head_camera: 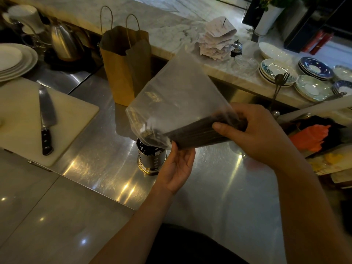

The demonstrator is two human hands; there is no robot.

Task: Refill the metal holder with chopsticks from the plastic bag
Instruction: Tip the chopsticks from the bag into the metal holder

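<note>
Many chopsticks (pixel 198 134), inside plastic bag (pixel 181 88), fill right grip (pixel 257 134); left grip (pixel 177 168) beneath.

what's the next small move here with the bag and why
Probably tip the bag so the chopsticks slide down into the holder. The right hand grips the bundle through the plastic, its low end sits just above the holder, and the left hand touches that end.

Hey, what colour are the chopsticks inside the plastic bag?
Dark brown, nearly black chopsticks, through the plastic bag; head view.
</note>
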